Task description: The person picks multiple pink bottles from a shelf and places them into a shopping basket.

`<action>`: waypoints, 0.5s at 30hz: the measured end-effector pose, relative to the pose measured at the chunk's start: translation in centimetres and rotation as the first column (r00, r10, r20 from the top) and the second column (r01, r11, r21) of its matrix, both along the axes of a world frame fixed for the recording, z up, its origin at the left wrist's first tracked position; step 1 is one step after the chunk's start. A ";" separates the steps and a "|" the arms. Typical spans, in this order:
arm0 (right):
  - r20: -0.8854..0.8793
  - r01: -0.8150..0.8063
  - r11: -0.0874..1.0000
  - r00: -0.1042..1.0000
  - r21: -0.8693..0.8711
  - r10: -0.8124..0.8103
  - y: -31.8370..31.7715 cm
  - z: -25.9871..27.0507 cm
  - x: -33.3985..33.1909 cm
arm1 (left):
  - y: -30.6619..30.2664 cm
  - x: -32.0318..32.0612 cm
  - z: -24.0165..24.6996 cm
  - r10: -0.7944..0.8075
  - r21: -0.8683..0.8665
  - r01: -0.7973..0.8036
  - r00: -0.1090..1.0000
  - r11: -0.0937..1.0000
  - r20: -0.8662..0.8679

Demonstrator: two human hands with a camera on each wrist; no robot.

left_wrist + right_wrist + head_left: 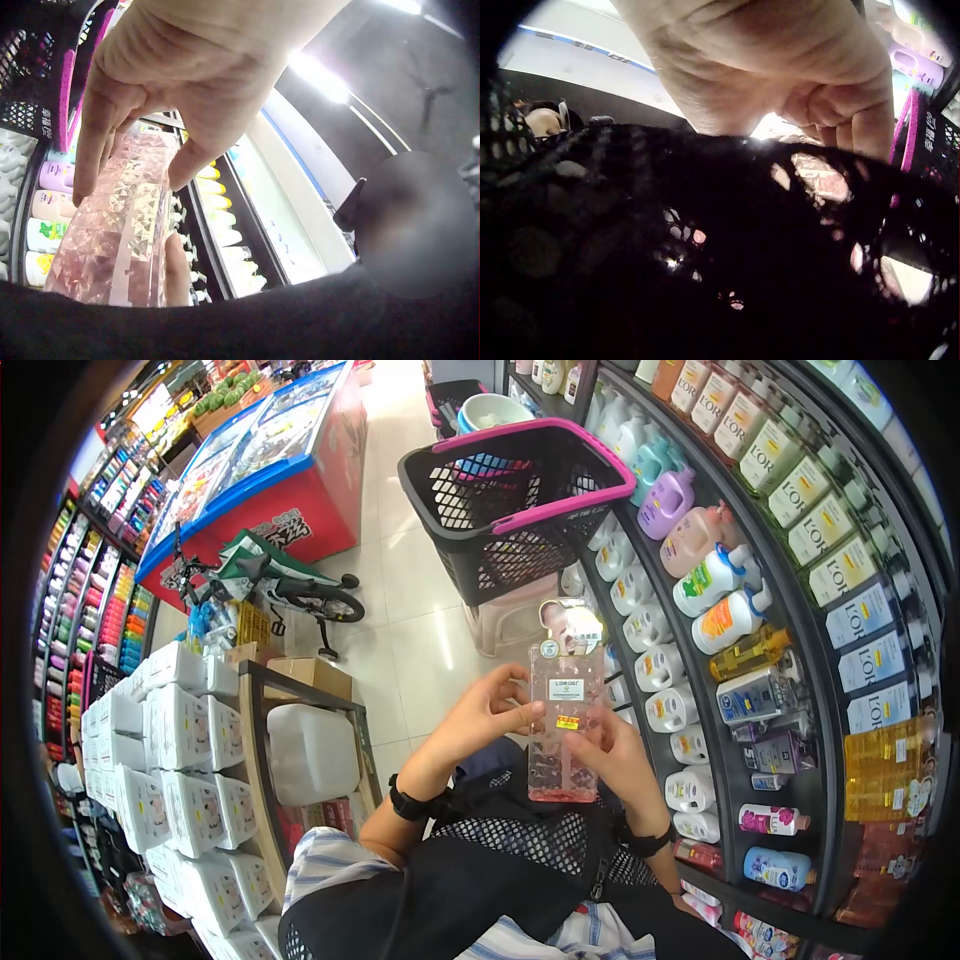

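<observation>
A clear pink bottle (563, 765) with a faceted surface is held upright in front of the body, with a white label, a yellow price sticker and a round-topped tag (572, 628) at its neck. My left hand (488, 712) grips its left side, thumb on the front near the label. On the other side, my right hand (618, 752) holds the lower right edge, thumb close to the yellow sticker. In the left wrist view the thumb and fingers span the bottle (112, 225). Dark mesh fabric (667, 247) hides most of it in the right wrist view.
A black basket (470, 565) with a pink rim stands ahead, beside shelves (735, 800) of bottles on the right. Stacked white packs (190, 810) are at the left, near a beige-edged rack. A small bicycle (290, 590) stands before a red freezer (320, 490).
</observation>
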State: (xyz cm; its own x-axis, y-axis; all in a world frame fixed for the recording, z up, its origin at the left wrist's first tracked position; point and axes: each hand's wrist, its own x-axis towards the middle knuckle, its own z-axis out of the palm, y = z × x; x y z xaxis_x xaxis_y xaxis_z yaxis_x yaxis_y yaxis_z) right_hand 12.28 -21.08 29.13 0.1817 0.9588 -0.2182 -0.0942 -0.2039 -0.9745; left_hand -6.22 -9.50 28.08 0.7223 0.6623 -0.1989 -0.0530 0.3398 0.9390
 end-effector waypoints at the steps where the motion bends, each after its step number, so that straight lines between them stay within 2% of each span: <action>1: 0.107 -0.064 0.993 0.991 -0.101 0.075 0.0 -0.1 0.3 | -0.1 0.0 0.1 0.005 0.003 -0.005 1.000 1.000 -0.015; 2: 0.206 -0.123 0.970 0.964 -0.210 0.167 0.4 -0.1 0.6 | 0.1 -0.1 -0.2 0.013 0.000 -0.013 1.000 1.000 -0.014; 3: 0.203 -0.143 0.965 0.961 -0.219 0.189 1.8 -0.2 0.9 | 0.9 -0.1 -0.6 0.042 -0.008 -0.043 0.999 0.999 -0.022; 12: -0.004 -0.284 0.952 0.958 -0.116 0.286 9.0 -1.2 3.0 | 4.9 1.3 -1.0 0.198 -0.074 -0.201 0.979 0.977 -0.043; 15: 0.038 -0.287 0.956 0.956 -0.062 0.289 12.5 -0.5 5.6 | 7.6 4.0 -0.3 0.242 -0.064 -0.245 0.969 0.968 -0.048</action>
State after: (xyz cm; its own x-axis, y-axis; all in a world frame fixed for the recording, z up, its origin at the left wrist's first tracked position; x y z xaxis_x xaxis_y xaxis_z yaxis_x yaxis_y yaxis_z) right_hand 17.87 -8.57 28.59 -0.0893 0.9585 -0.2706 0.0212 -0.2698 -0.9627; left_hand -2.24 -1.86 27.76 0.5318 0.8009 -0.2752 -0.1051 0.3849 0.9169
